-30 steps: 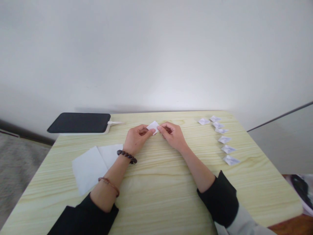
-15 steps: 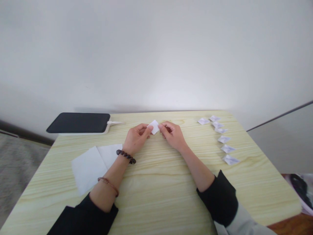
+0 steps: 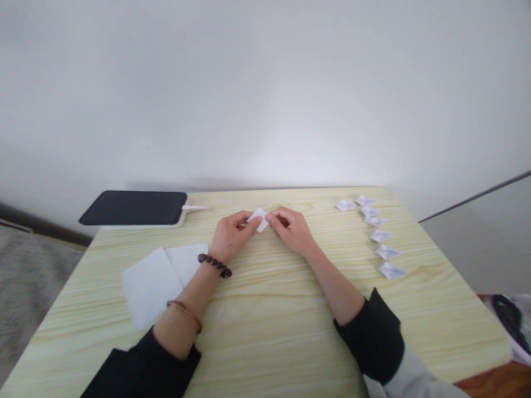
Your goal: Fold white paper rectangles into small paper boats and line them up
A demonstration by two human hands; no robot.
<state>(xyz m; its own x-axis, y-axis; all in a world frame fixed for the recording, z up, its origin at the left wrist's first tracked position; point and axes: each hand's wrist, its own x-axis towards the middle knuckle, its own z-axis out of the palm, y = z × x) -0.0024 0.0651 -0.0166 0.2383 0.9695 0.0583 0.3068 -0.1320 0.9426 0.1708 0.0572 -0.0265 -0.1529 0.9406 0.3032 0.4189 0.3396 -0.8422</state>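
Note:
A small folded piece of white paper [image 3: 260,220], diamond-shaped, is held between my two hands over the far middle of the table. My left hand [image 3: 232,232] is closed on its left side, the thumb lying across the front. At the right corner, the thumb and fingers of my right hand [image 3: 291,228] pinch the paper. Several folded white paper boats [image 3: 391,270] stand in a column on the right. Two or so flat white paper sheets [image 3: 149,284] lie overlapping beside my left forearm.
A dark-topped flat device [image 3: 135,208] with a white cable [image 3: 196,208] plugged into its side sits at the back left, overhanging the table [image 3: 265,337]. A pale wall [image 3: 265,99] rises behind the table's far edge.
The folded paper has shifted slightly left and down, with the left thumb further across it. Both hands still grip it; the boats and sheets stay put.

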